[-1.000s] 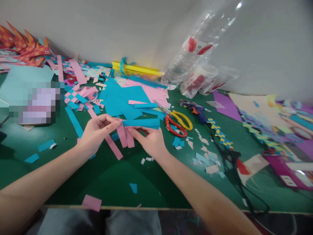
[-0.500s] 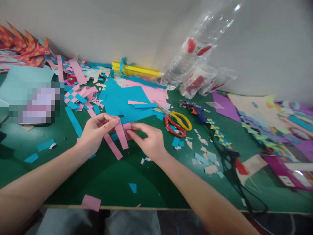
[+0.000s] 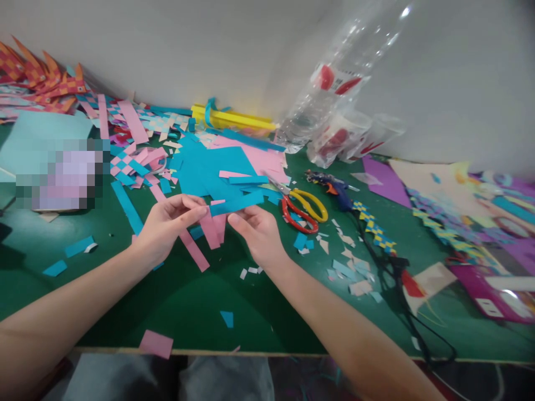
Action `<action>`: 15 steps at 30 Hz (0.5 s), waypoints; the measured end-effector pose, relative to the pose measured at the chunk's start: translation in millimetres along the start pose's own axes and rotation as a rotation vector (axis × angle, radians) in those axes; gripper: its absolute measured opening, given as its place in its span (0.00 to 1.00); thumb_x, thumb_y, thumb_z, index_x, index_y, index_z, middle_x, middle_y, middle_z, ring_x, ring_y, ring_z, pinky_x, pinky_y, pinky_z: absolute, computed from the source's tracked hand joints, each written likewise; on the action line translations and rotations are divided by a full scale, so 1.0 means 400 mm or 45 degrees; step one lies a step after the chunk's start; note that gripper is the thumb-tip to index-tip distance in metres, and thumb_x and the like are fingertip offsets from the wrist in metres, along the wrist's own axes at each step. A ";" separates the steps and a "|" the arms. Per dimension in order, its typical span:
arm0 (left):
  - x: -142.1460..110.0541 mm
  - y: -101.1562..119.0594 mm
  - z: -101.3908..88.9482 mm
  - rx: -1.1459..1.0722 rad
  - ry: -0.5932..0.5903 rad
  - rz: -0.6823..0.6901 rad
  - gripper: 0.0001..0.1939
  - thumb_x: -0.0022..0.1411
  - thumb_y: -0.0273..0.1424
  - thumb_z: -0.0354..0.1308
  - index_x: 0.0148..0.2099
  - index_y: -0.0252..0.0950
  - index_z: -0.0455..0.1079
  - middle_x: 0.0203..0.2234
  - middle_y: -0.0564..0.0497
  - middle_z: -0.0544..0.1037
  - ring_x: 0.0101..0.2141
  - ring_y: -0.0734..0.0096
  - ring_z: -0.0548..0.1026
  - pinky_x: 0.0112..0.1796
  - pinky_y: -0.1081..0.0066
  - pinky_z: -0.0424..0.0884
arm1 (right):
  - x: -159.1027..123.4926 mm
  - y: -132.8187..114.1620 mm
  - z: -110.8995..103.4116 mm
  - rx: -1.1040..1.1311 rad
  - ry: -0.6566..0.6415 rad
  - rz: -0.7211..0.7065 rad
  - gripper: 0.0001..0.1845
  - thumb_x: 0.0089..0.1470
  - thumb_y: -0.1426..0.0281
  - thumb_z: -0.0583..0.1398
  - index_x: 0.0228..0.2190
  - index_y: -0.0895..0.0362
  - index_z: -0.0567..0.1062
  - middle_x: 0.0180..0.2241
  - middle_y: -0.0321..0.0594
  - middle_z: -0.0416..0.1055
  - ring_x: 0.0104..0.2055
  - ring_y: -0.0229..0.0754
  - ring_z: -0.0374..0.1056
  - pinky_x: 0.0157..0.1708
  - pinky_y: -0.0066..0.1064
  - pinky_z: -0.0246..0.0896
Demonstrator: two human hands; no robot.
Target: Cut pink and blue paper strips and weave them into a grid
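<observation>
My left hand (image 3: pixel 173 225) is closed in a pinch on woven pink and blue paper strips, held above the green table. From its fingertips a blue paper strip (image 3: pixel 238 204) runs out to the right. Two short pink paper strips (image 3: pixel 211 231) hang below it, side by side. My right hand (image 3: pixel 259 231) is at the blue strip's right part, fingers curled behind it and thumb just below, close to the pink ends. The exact contact of its fingertips is partly hidden. A longer pink strip (image 3: pixel 194 252) slants down beneath my left hand.
Red-and-yellow-handled scissors (image 3: pixel 307 209) lie right of my hands, before a blue glue gun (image 3: pixel 340 195) with a black cord. Blue paper sheets (image 3: pixel 221 167) and a checkered woven piece (image 3: pixel 125 167) lie behind. Paper scraps (image 3: pixel 351 267) dot the table; clear plastic cups (image 3: pixel 338 136) lean at the wall.
The blue strip now stretches rightward across the pink strips, where it did not show before. My right hand's thumb has parted from the pink end it pinched. My left hand has barely moved.
</observation>
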State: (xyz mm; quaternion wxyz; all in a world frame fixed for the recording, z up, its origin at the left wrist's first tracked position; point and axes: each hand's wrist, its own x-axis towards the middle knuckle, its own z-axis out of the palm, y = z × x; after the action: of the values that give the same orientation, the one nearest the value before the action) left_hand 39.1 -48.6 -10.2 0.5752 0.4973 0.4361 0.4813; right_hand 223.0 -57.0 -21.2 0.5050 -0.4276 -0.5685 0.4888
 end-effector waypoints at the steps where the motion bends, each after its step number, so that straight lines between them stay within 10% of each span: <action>1: 0.000 -0.001 0.000 0.010 -0.009 -0.003 0.12 0.52 0.38 0.69 0.28 0.37 0.73 0.36 0.48 0.78 0.38 0.67 0.76 0.37 0.72 0.74 | -0.001 -0.003 0.003 -0.002 0.005 -0.010 0.20 0.46 0.49 0.65 0.30 0.53 0.79 0.34 0.40 0.81 0.37 0.44 0.77 0.42 0.40 0.74; 15: -0.004 0.001 0.006 0.081 -0.035 0.038 0.09 0.53 0.35 0.68 0.27 0.38 0.73 0.33 0.48 0.80 0.36 0.67 0.78 0.40 0.69 0.75 | -0.009 0.012 -0.008 -0.226 -0.058 -0.207 0.12 0.49 0.61 0.67 0.37 0.50 0.80 0.39 0.37 0.80 0.46 0.45 0.75 0.49 0.42 0.72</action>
State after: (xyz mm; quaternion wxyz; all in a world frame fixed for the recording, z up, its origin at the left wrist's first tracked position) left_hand 41.1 -50.6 -9.5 0.5577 0.5284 0.4357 0.4690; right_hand 226.8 -59.1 -26.6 0.4901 -0.4117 -0.6538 0.4035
